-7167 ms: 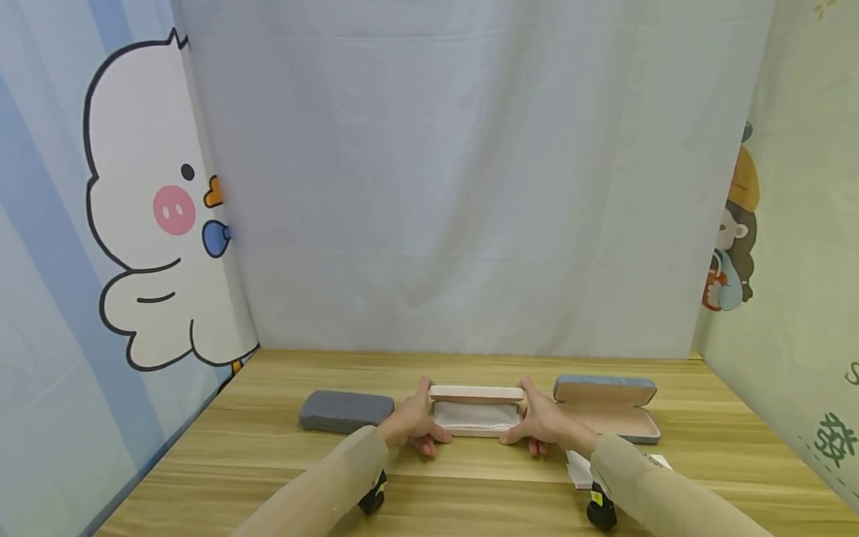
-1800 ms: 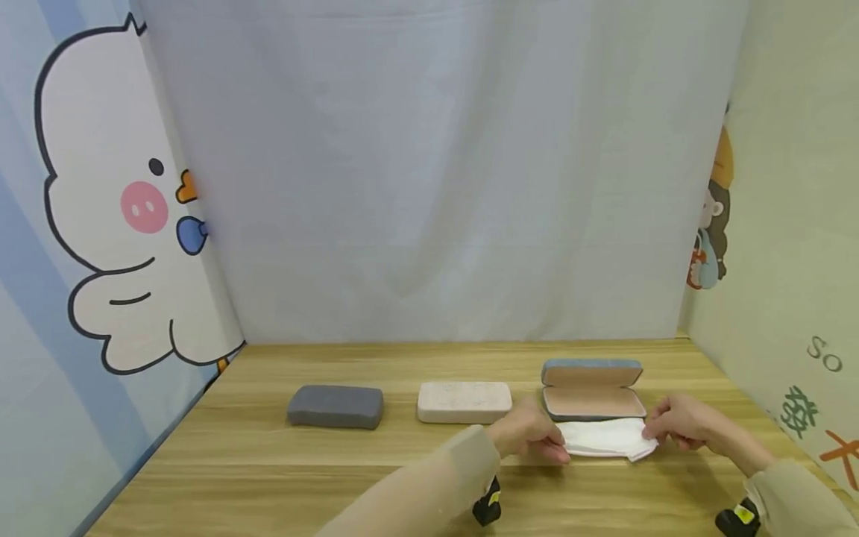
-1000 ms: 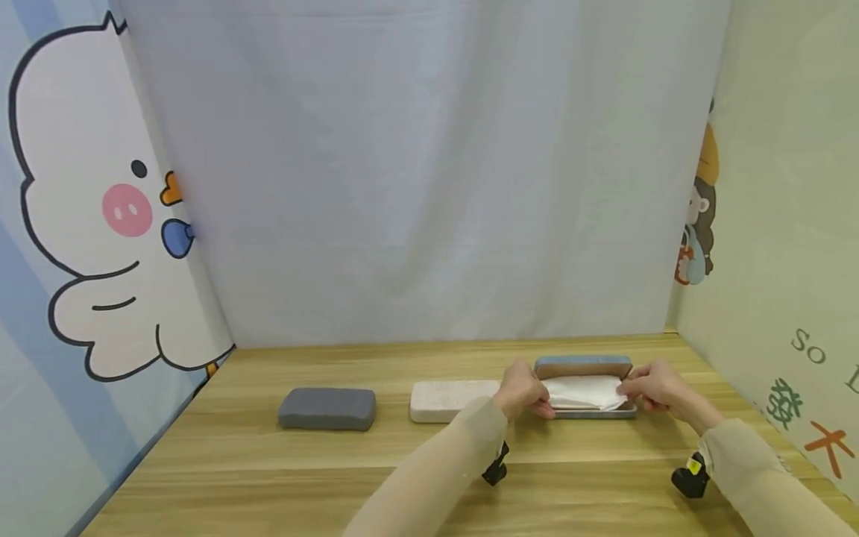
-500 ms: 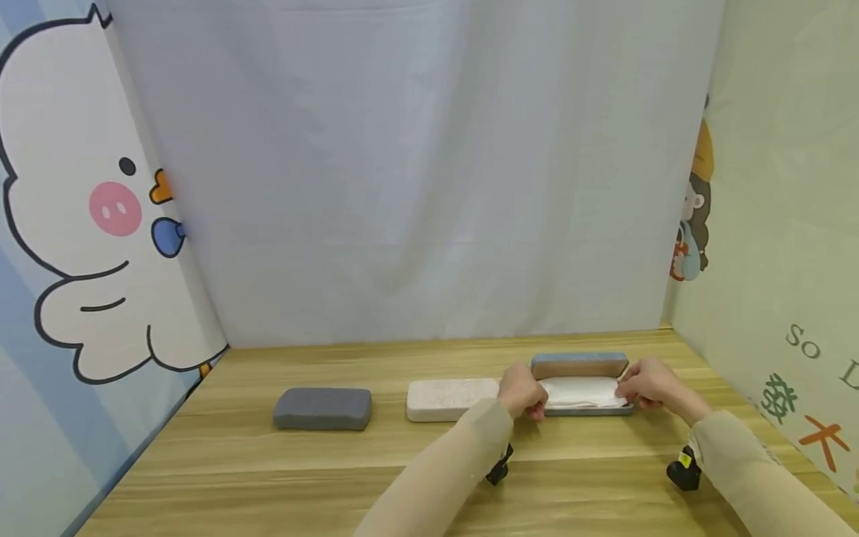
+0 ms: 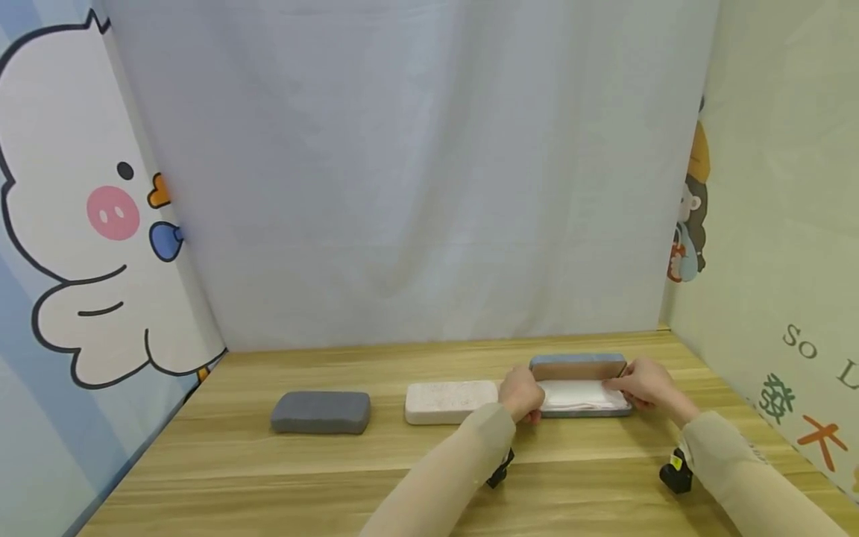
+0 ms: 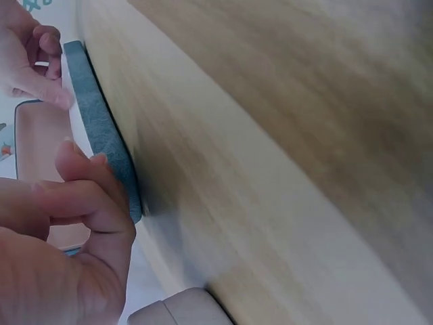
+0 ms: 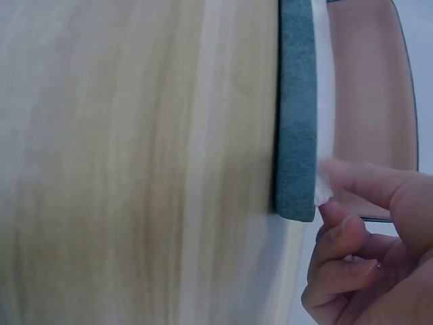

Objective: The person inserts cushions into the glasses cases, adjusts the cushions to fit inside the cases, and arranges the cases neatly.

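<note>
A blue glasses case (image 5: 579, 360) stands open at the right of the table, its lid tilted back to show a pale pink lining. A folded white cloth (image 5: 579, 395) lies in its bottom half. My right hand (image 5: 649, 384) pinches the cloth's right end, the thumb on top and a fingertip by the edge in the right wrist view. At the case's left end is my left hand (image 5: 521, 393), its fingers bent and their tips (image 6: 67, 145) right at the cloth and rim. Whether these fingers grip the cloth I cannot tell; the thumb's contact is hidden.
Just left of my left hand sits a closed cream glasses case (image 5: 446, 403). A closed grey glasses case (image 5: 321, 412) lies farther left on the wooden table (image 5: 302, 485). White curtain (image 5: 429, 186) hangs behind, with printed cloth walls on both sides.
My hands closed the cream case, then lifted the white cloth from before the blue case and laid it inside. Over the last half second the right thumb has slid slightly left along the cloth.
</note>
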{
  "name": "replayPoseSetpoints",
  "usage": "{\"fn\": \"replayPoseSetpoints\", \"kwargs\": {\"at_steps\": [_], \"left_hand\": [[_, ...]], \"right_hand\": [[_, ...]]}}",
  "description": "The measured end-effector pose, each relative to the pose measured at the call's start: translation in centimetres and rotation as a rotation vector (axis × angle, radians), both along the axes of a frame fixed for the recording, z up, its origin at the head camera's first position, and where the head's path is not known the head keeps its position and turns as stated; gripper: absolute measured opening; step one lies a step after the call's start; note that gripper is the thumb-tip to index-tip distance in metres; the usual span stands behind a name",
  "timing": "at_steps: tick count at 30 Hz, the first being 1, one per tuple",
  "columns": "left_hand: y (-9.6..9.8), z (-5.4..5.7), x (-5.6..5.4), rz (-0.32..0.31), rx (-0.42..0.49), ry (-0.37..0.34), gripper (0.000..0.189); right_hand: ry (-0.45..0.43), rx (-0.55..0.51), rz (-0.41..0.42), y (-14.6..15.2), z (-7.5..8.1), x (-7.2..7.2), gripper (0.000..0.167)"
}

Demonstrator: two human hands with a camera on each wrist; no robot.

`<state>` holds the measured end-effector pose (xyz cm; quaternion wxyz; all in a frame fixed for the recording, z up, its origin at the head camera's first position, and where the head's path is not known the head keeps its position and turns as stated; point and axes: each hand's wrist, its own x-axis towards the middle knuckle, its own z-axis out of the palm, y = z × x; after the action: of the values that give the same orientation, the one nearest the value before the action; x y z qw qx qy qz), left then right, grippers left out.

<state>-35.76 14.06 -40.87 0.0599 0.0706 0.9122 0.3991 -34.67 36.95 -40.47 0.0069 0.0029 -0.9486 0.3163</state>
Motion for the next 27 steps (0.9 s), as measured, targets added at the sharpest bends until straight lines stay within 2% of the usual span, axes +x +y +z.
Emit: {"fn": "replayPoseSetpoints", "kwargs": {"at_steps": [3,7,10,14,16,20,23,27], "left_hand": [[0.2,-0.4,-0.2,-0.011,-0.039,-0.004,0.024],[0.4,-0.9,-0.3,-0.012,-0.057,-0.016,0.01],[0.4,-1.1,-0.4,-0.001,-0.037,-0.033,0.031],[0.1,-1.0,-0.2,-0.011,0.062,-0.106,0.059],[-0.3,-0.7,-0.1,-0.038,0.142,-0.16,0.066],[-1.1,-0.2,0.2,-0.109,0.284,-0.262,0.075],[-1.4,-0.2,0.1,-0.138,0.343,-0.295,0.086],[-1.5,-0.4,-0.1,-0.158,0.372,-0.296,0.103]], "right_hand": [[0.023,-0.001,-0.004,0.0,-0.4,-0.1,0.046],[0.033,-0.02,-0.027,-0.1,-0.9,-0.1,0.035],[0.039,-0.015,-0.037,0.0,-1.1,0.0,0.027],[0.007,-0.055,0.005,0.7,-0.8,0.1,0.027],[-0.042,-0.117,0.058,1.4,-0.5,0.2,0.034],[-0.148,-0.229,0.183,3.2,0.0,0.5,0.061],[-0.219,-0.265,0.262,4.2,0.1,0.6,0.077],[-0.274,-0.301,0.356,4.7,-0.5,0.4,0.092]]}}
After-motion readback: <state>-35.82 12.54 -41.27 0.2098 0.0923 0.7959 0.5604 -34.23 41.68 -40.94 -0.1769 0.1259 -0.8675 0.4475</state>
